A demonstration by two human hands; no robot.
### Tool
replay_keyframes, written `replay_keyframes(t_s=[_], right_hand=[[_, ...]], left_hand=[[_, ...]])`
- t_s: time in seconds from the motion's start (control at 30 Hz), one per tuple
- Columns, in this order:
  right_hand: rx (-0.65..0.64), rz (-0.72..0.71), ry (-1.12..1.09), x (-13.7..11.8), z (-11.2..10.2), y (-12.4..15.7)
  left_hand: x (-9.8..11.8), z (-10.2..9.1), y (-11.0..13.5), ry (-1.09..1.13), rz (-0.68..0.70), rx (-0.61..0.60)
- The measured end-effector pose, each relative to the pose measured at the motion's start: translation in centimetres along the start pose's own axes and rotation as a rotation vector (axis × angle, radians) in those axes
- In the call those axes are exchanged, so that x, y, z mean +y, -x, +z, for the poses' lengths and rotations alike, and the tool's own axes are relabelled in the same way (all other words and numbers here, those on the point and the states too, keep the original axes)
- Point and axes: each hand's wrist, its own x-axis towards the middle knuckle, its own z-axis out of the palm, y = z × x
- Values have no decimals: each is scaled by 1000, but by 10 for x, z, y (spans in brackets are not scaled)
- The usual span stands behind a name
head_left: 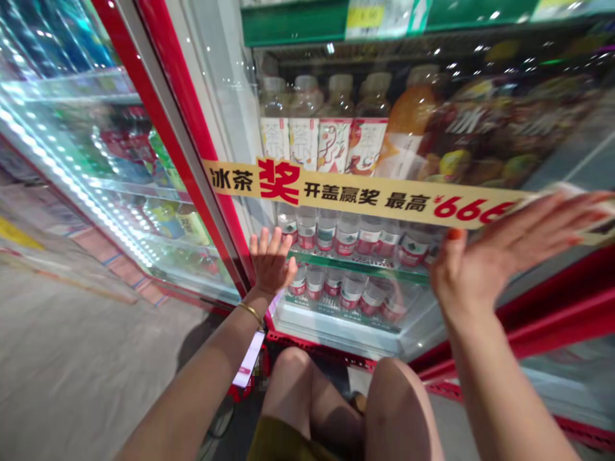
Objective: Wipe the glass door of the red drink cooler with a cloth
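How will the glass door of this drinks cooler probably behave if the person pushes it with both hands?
The glass door is probably stiff and heavy: it is a tall pane in a red frame. Its glossy surface shows reflections, so the flat left hand and right hand may slip. A hard knock could crack it.

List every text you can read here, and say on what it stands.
"冰茶 奖 开盖赢奖 最高 ¥666": on the yellow banner across the glass door; the right hand hides what follows.
Tea bottle labels: blurred, unreadable.
Price tag on the green shelf strip: blurred.
Water bottle labels: too small.
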Motion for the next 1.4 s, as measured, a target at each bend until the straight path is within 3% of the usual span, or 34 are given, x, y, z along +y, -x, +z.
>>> replay_keyframes(t_s=[0.07, 0.13, 0.2, 0.27, 0.33, 0.4, 0.47, 0.5, 0.57, 0.63, 0.73, 0.8, 0.83, 0.9, 1.0, 1.07, 1.1, 1.17, 1.23, 1.27, 1.33, 1.4], right_hand=[[-66, -160, 42, -24, 14, 22], [-174, -417, 72, -34, 28, 67], [-172, -614, 93, -22, 35, 108], [-120, -645, 138, 6, 31, 123], [-71, -506, 190, 32, 21, 102], [-26, -269, 211, 39, 13, 59], [14, -94, 196, 25, 13, 19], [23, -72, 192, 12, 16, 7], [-3, -202, 211, -18, 28, 5], [-40, -462, 230, -39, 39, 33], [4, -702, 225, -30, 39, 90], [60, -666, 230, -1, 29, 102], [75, -578, 229, 14, 23, 96], [83, -314, 193, 32, 14, 63], [98, -26, 107, 18, 15, 5], [101, -62, 107, -10, 27, -7], [94, -157, 126, -24, 35, -1], [128, -483, 167, -41, 51, 27], [228, -784, 196, -34, 58, 59], [275, -852, 206, -23, 56, 69], [275, -764, 226, 3, 44, 64], [202, -475, 215, 21, 24, 30]], left_hand=[[3, -2, -5, 1, 42, 76], [7, -4, -10, -2, 81, 155], [10, -5, -15, -7, 99, 214], [13, -6, -20, -8, 100, 250], [16, -6, -24, -7, 98, 279], [18, -8, -27, -5, 103, 305], [18, -10, -30, -4, 118, 325], [18, -11, -31, -9, 130, 330], [17, -12, -32, -30, 153, 330], [16, -12, -31, -53, 161, 323], [16, -11, -30, -40, 141, 319], [18, -10, -31, -9, 124, 331], [19, -11, -32, 3, 120, 338], [20, -11, -34, 3, 130, 354], [20, -12, -36, -15, 160, 362], [22, -11, -36, 24, 131, 370], [22, -10, -36, 54, 106, 377], [24, -8, -35, 109, 64, 391], [24, -5, -33, 132, 51, 403], [24, -3, -32, 128, 58, 408], [22, 0, -31, 123, 64, 414], [21, 3, -29, 126, 61, 419]])
